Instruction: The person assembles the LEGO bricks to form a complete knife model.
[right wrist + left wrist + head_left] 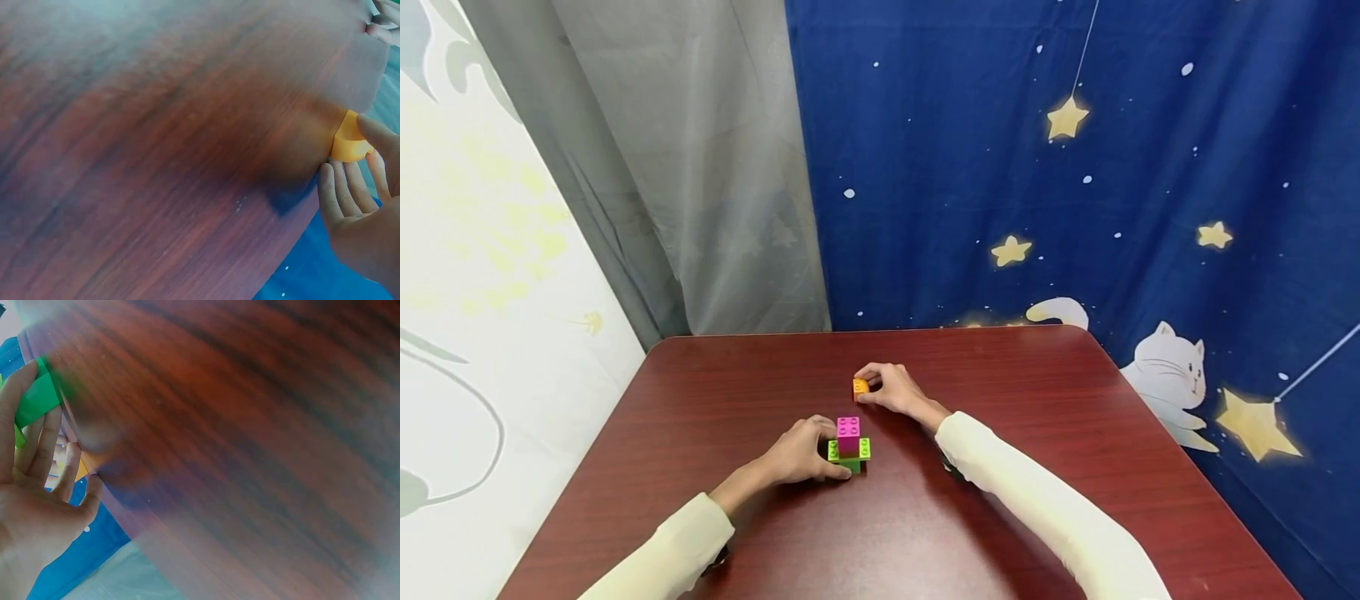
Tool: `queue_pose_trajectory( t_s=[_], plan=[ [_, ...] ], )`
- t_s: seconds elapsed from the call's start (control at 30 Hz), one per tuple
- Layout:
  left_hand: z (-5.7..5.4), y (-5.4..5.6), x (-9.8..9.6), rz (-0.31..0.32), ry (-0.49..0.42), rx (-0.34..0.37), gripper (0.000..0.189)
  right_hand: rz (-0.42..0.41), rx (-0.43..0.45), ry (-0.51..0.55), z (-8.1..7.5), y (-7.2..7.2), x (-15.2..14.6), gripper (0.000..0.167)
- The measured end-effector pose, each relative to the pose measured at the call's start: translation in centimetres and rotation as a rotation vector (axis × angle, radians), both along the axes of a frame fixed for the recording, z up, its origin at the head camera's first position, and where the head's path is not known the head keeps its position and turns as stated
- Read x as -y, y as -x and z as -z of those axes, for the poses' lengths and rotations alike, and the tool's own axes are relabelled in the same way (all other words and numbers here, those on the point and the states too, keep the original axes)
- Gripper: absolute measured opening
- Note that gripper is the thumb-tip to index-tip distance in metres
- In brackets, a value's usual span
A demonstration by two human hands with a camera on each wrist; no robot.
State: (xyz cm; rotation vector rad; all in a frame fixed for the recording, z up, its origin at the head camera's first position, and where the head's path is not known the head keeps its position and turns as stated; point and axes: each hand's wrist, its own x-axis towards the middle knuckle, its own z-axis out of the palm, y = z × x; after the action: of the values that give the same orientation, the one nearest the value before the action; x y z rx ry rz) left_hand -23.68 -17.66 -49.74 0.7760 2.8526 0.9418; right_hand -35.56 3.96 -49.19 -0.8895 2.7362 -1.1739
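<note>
In the head view a small stack of toy building bricks stands on the table, left of centre. It has a magenta brick (848, 435) on top, a lime green brick (865, 449) in the middle and a darker green brick (854, 467) below. My left hand (801, 452) grips the stack's green part from the left, thumb in front and fingers behind; the left wrist view shows the green brick (39, 400) between them. Farther back, my right hand (895, 390) pinches an orange brick (860, 388) between thumb and fingers, low at the tabletop. The right wrist view shows its yellow-orange side (349, 140).
Both hands work over a dark red-brown wooden table (1000, 375). Behind its far edge hang a grey curtain (737, 167) and a blue curtain (940, 150) with stars. A pale patterned cloth (475, 292) hangs along the left side.
</note>
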Motion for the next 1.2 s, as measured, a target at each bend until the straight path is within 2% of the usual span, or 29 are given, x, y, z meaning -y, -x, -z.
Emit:
queue_pose_trajectory(
  t_s=[0.43,0.73,0.9,1.2],
  plan=[
    [-0.1,-0.2,0.0,-0.006,-0.005,0.011,0.034,-0.039,-0.021,0.008,0.4,-1.7,-1.6,0.036],
    [-0.2,-0.2,0.0,-0.01,0.005,0.007,0.034,-0.075,-0.028,0.029,0.1,-3.1,-2.9,0.034],
    [-0.2,-0.1,-0.1,-0.012,0.005,0.012,0.034,-0.082,-0.017,0.072,-0.6,-4.0,-3.4,0.035],
    [0.1,-0.1,0.0,-0.033,0.012,0.032,0.035,-0.114,-0.016,0.108,-2.7,-5.8,-3.5,0.037]
  ],
)
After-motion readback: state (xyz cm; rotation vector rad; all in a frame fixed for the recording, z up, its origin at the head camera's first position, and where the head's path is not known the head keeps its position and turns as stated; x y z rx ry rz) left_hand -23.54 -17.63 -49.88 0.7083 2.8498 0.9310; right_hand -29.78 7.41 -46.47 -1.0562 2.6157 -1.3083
